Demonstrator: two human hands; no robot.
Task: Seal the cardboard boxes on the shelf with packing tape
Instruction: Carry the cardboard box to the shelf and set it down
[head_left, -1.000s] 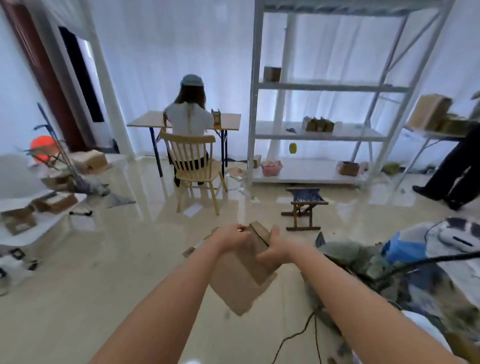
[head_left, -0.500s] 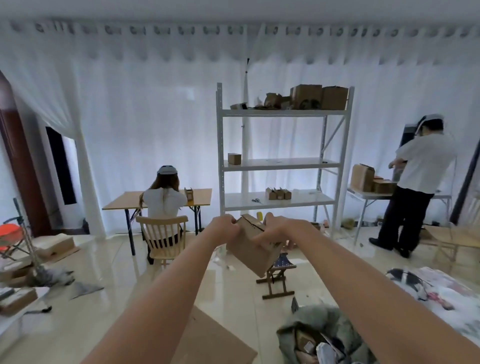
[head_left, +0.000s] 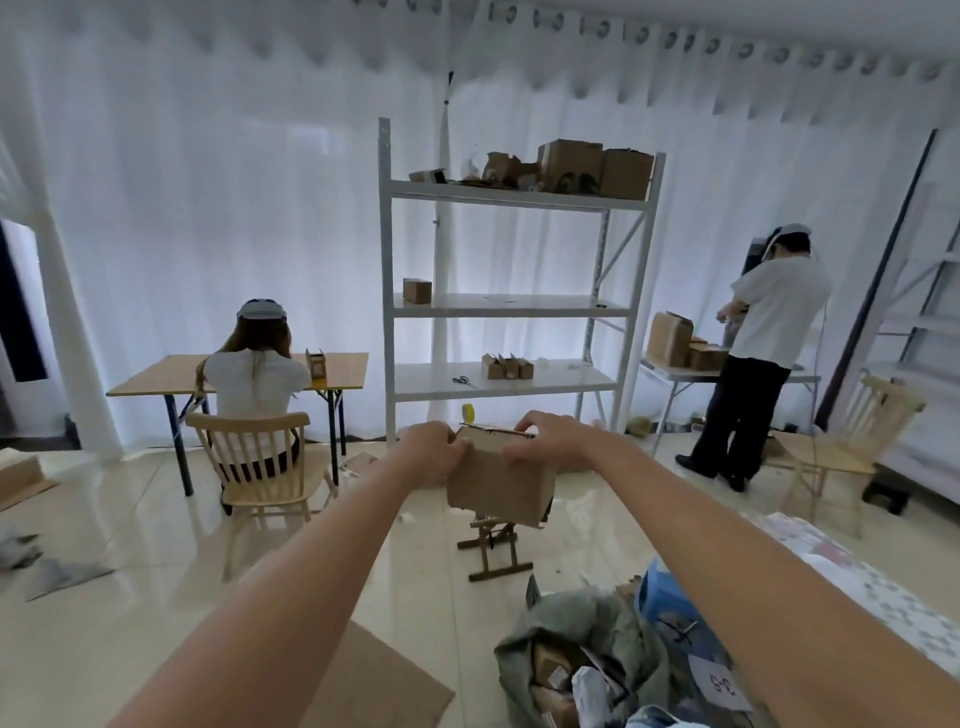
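L hand (head_left: 428, 452) grips the cardboard box (head_left: 501, 486) at its top-left corner, fingers curled over the edge. Box hangs in mid-air btwn both hands, long axis left-right, no tape visible on it. Yellow tape roll (head_left: 469, 413) shows just beyond the box top, btwn the hands. The shelf (head_left: 511, 306) is straight ahead past them, about equally near to each. R hand (head_left: 550, 441) clamps the top-right edge. Below-right of it, a paper tag (head_left: 722, 687) seems to read "3-5".

seated person (head_left: 257, 379) at wooden table (head_left: 156, 376) | standing person (head_left: 769, 332) at grey table (head_left: 805, 375) | folding stool (head_left: 491, 551) on floor (head_left: 130, 545)
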